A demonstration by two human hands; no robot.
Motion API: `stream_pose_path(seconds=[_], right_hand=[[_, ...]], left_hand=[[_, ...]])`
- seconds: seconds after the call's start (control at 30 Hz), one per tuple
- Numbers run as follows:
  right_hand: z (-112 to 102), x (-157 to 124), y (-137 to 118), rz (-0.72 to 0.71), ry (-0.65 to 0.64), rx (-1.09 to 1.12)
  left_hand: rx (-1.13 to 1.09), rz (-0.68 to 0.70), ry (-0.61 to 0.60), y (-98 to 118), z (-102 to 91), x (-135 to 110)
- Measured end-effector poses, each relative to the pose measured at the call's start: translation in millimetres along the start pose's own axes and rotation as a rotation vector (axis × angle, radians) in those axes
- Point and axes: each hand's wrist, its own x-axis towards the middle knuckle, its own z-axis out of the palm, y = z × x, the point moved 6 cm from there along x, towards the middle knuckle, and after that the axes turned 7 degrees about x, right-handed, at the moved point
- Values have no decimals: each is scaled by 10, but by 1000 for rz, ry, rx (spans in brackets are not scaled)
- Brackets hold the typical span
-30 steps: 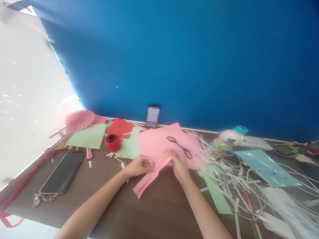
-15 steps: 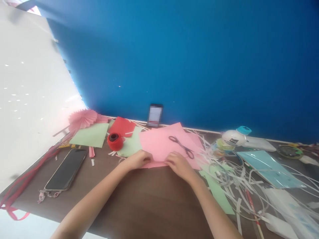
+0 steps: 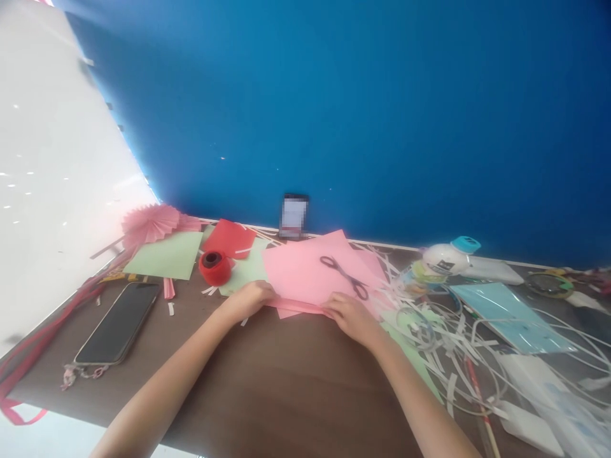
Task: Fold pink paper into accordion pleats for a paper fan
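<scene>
A folded strip of pink paper (image 3: 300, 308) lies flat on the brown table (image 3: 286, 388), along the near edge of a large pink sheet (image 3: 310, 270). My left hand (image 3: 248, 299) presses down on the strip's left end with its fingers curled. On the strip's right end rests my right hand (image 3: 348, 315), fingers bent and pressed on the paper. Black scissors (image 3: 344, 276) lie on the pink sheet just beyond my right hand.
A phone (image 3: 117, 331) lies at the left, a red tape roll (image 3: 214, 267) and green sheets (image 3: 167, 254) behind it. A pink paper fan (image 3: 150, 222) sits by the blue wall. White paper strips (image 3: 458, 337), a glue bottle (image 3: 446, 257) and blue paper (image 3: 510, 312) clutter the right.
The pleated pink strip was held up at a slant between both hands; now it lies flat on the table and both hands have slid apart to its ends.
</scene>
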Motion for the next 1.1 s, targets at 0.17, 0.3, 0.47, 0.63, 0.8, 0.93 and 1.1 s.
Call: stream_pose_path(seconds=[0.17,0.3,0.47,0.63,0.8,0.93,1.1], right_hand=[[69,-100,-101,-97,32,-185],[119,-162,-172,-131,54,-234],[121,-178,-256,-163,48,-279],[123,-172,-277,-162,58,-412],[145,-106,-139,-95,45,-322],[158,-37,17,46,43,-109],[176,-16,40,120,57,59]], left_hand=[[76,65,-47,59,-1,-93],[127,50,-81,71,50,-138],[220,57,-78,71,85,-166],[434,132,-110,127,78,-161],[560,139,-89,91,59,-152],[554,66,-40,-14,91,-146],[415,-20,-8,-46,82,-116]])
